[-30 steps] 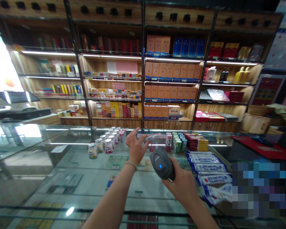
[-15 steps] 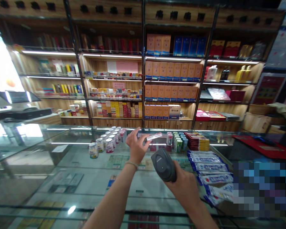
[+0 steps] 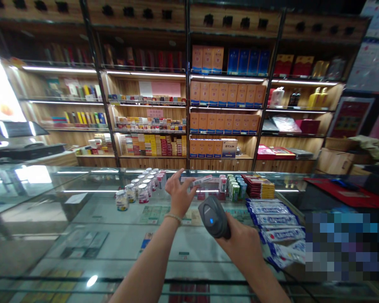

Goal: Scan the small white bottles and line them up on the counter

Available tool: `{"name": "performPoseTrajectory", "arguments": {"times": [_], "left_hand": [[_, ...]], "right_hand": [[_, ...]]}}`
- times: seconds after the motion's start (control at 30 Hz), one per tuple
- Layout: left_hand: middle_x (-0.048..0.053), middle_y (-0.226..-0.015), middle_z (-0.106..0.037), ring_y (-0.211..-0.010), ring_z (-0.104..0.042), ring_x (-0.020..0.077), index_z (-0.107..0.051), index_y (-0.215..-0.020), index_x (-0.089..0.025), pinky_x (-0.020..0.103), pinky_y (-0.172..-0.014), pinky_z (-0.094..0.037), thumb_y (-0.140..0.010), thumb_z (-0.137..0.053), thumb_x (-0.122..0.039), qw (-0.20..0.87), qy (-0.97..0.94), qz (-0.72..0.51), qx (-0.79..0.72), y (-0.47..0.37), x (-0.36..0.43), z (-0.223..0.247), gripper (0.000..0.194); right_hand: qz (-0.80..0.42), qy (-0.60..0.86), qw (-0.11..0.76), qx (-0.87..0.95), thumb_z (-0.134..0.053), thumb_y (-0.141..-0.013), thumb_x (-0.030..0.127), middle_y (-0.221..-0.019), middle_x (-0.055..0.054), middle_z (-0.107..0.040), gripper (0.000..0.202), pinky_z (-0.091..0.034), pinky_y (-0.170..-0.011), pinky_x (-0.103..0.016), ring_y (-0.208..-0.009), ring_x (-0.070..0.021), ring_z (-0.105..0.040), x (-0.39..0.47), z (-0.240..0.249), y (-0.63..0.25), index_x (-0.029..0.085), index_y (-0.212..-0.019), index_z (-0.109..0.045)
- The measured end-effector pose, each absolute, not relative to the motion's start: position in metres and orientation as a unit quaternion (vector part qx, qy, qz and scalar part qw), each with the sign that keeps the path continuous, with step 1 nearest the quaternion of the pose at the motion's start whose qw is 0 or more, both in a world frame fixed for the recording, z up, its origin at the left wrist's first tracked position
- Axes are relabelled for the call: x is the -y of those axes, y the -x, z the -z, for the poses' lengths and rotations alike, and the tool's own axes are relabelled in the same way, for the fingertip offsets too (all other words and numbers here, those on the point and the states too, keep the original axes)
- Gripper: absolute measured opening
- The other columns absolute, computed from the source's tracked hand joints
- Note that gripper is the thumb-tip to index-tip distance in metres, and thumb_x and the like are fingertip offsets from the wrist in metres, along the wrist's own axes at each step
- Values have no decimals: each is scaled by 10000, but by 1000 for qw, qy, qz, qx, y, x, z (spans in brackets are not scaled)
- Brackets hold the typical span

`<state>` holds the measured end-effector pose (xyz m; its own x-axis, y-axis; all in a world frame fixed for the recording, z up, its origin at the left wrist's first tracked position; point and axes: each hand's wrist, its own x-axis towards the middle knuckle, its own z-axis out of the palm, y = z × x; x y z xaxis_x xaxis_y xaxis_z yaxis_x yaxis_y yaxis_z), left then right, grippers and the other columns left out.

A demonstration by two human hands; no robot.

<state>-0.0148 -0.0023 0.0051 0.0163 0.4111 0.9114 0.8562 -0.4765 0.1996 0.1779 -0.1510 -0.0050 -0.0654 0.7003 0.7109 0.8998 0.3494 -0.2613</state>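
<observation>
My right hand point(image 3: 241, 242) is wrapped round the handle of a dark grey barcode scanner point(image 3: 213, 218), and a small blue light glows on its top. Ahead of the scanner, my left hand point(image 3: 179, 194) pinches a slim white-and-pink pack point(image 3: 202, 181) by its left end, holding it sideways above the glass counter point(image 3: 120, 248). What is printed on the pack is too small to read. To the left of this hand stand several capped jars point(image 3: 143, 193); green bottles point(image 3: 234, 190) are to the right of the pack.
Red and yellow packs point(image 3: 260, 186) are stacked on the right of the counter, with blue-and-white sachets point(image 3: 278, 221) laid in front. A red mat point(image 3: 341, 193) lies farther right. Behind the counter, lit shelves hold orange boxes point(image 3: 222, 93) and other goods. Part of the lower right is pixelated.
A blue light has come on at the top of the scanner. The pack in my left hand has tilted or turned slightly. Otherwise the view has only shifted a little.
</observation>
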Motion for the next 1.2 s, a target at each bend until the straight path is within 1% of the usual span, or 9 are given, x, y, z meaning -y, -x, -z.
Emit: {"name": "performPoseTrajectory", "arguments": {"times": [0.1, 0.13, 0.2, 0.3, 0.37, 0.67, 0.93, 1.03, 1.2], "left_hand": [[91, -1489, -423, -1383, -402, 323, -737, -1034, -295, 550, -1161, -313, -843, -734, -308, 210, 680, 529, 462, 15, 2, -6, 192], [89, -1489, -424, -1381, -403, 321, -737, -1030, -293, 544, -1162, -316, -841, -736, -306, 210, 679, 531, 461, 15, 2, -6, 190], [86, -1486, -432, -1376, -407, 321, -740, -1017, -291, 542, -1164, -315, -832, -746, -307, 212, 677, 535, 460, 15, 2, -7, 186], [84, -1479, -448, -1367, -417, 324, -747, -1000, -291, 540, -1163, -311, -821, -758, -313, 219, 672, 537, 461, 15, 2, -8, 181], [87, -1475, -454, -1364, -422, 324, -750, -996, -288, 534, -1161, -315, -820, -759, -313, 221, 671, 537, 462, 15, 3, -8, 177], [93, -1473, -454, -1365, -423, 322, -747, -1005, -301, 547, -1149, -314, -823, -757, -313, 218, 672, 530, 469, 15, 4, -8, 183], [100, -1465, -456, -1363, -427, 321, -741, -1010, -292, 543, -1151, -315, -824, -754, -301, 220, 678, 527, 463, 15, 4, -8, 186], [93, -1477, -448, -1365, -422, 328, -742, -1016, -292, 556, -1152, -314, -835, -740, -305, 212, 681, 527, 463, 15, 5, -8, 182], [86, -1491, -432, -1374, -413, 326, -744, -1013, -289, 552, -1155, -319, -835, -738, -289, 204, 684, 532, 456, 14, 4, -9, 178]], "right_hand": [[108, 563, 373, 729, -692, -800, 281, -835, -20, -770, 233, -439, -586, -257, -696, -211, -729, 151, -2, -181, 228, -1025, -662], [110, 559, 368, 735, -690, -800, 272, -899, -36, -777, 241, -475, -632, -269, -757, -221, -736, 150, -4, -182, 221, -1034, -660], [134, 543, 363, 746, -693, -783, 238, -1122, -88, -755, 267, -531, -817, -331, -998, -267, -719, 146, -6, -184, 202, -1046, -659], [186, 530, 355, 747, -708, -753, 208, -1452, -113, -576, 302, -419, -1104, -481, -1358, -342, -506, 138, -5, -188, 181, -1051, -665], [197, 540, 340, 744, -730, -752, 237, -1523, -103, -501, 301, -341, -1166, -543, -1428, -365, -412, 133, -2, -189, 176, -1041, -673], [201, 581, 263, 744, -750, -801, 342, -1552, -133, -454, 372, -268, -1201, -588, -1459, -389, -353, 120, 8, -186, 144, -1112, -700], [196, 602, 200, 748, -676, -879, 420, -1611, -160, -329, 355, -185, -1202, -653, -1506, -415, -242, 115, 17, -183, 136, -1086, -721], [196, 603, 194, 748, -685, -871, 452, -1634, -176, -252, 369, -164, -1182, -697, -1520, -430, -182, 115, 17, -182, 134, -1055, -727], [215, 593, 214, 746, -765, -810, 443, -1612, -222, -286, 367, -160, -1162, -726, -1513, -439, -200, 119, 16, -181, 143, -1017, -726]]}}
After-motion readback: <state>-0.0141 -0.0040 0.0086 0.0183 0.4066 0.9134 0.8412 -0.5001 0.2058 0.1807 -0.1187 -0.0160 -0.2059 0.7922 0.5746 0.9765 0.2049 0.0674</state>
